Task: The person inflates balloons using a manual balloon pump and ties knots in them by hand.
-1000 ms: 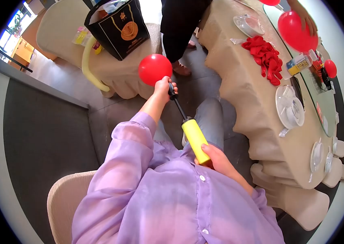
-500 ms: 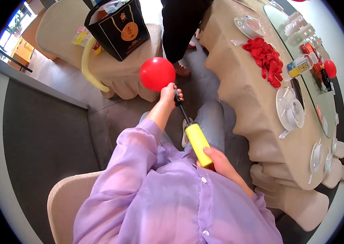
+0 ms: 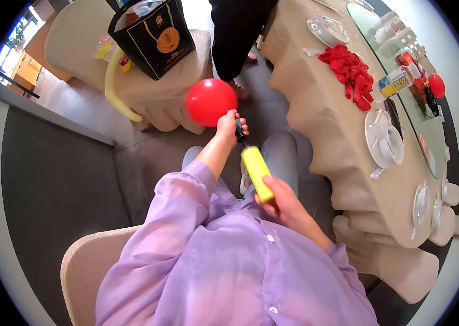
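Observation:
A round red balloon (image 3: 211,101), partly inflated, sits at the nozzle end of a yellow hand pump (image 3: 256,171) with a black handle. My left hand (image 3: 230,128) is closed around the balloon's neck and the pump's black end, so the nozzle itself is hidden. Around the lower end of the yellow barrel, my right hand (image 3: 283,202) is wrapped, thumb along its side. Only a short piece of black rod shows between barrel and handle. The pump slants above my lap, its black end pointing away from me.
To the right, a cloth-covered table (image 3: 316,114) bears a pile of red balloons (image 3: 349,73), a clear bottle (image 3: 396,81) and clear-wrapped rolls (image 3: 389,149). A black paper bag (image 3: 156,46) and a long pale balloon (image 3: 111,89) are on a chair ahead. Another person's dark-clothed leg (image 3: 236,41) stands beyond.
My right hand has pushed the yellow barrel up toward my left hand, and less of the black rod shows. The red balloon looks slightly larger.

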`<state>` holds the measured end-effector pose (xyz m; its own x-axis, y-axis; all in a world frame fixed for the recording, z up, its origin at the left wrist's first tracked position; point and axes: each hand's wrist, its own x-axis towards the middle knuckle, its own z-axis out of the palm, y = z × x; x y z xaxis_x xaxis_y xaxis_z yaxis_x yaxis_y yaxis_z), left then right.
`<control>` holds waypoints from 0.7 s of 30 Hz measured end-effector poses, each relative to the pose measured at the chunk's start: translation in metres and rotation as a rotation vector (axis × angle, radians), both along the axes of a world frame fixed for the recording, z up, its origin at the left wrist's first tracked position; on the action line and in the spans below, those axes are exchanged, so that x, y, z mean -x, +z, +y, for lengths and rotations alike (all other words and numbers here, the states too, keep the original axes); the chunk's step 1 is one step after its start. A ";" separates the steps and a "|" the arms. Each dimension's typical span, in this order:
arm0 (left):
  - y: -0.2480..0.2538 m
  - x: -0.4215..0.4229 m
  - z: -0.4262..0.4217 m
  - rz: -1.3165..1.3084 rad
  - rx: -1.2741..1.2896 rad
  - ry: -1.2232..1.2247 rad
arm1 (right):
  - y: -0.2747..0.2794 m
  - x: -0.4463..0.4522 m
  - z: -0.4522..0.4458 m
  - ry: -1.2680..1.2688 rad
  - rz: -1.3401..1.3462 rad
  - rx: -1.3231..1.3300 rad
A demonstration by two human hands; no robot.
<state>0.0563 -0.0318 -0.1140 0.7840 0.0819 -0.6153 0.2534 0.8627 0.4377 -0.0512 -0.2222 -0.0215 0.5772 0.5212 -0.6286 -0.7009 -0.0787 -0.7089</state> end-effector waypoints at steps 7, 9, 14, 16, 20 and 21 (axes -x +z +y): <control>-0.003 0.005 0.033 0.050 -0.020 0.046 | 0.026 0.013 -0.008 0.102 0.073 -0.025; -0.011 0.009 0.033 0.062 -0.044 0.083 | 0.037 0.026 -0.010 -0.029 0.101 0.074; -0.006 0.016 0.006 0.029 0.029 0.093 | -0.001 -0.012 0.004 0.073 0.067 0.008; -0.001 0.014 0.012 0.004 -0.027 0.086 | -0.012 -0.015 0.024 0.014 -0.003 0.021; -0.016 0.023 0.024 0.088 0.005 0.113 | 0.025 0.019 -0.008 0.009 0.140 0.033; -0.022 0.026 0.027 0.092 0.014 0.124 | 0.028 0.031 -0.016 -0.089 0.137 0.148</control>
<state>0.0307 -0.0048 -0.1358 0.7086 0.1653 -0.6860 0.1830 0.8959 0.4048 -0.0821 -0.2381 0.0065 0.5211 0.3683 -0.7700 -0.7986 -0.1079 -0.5921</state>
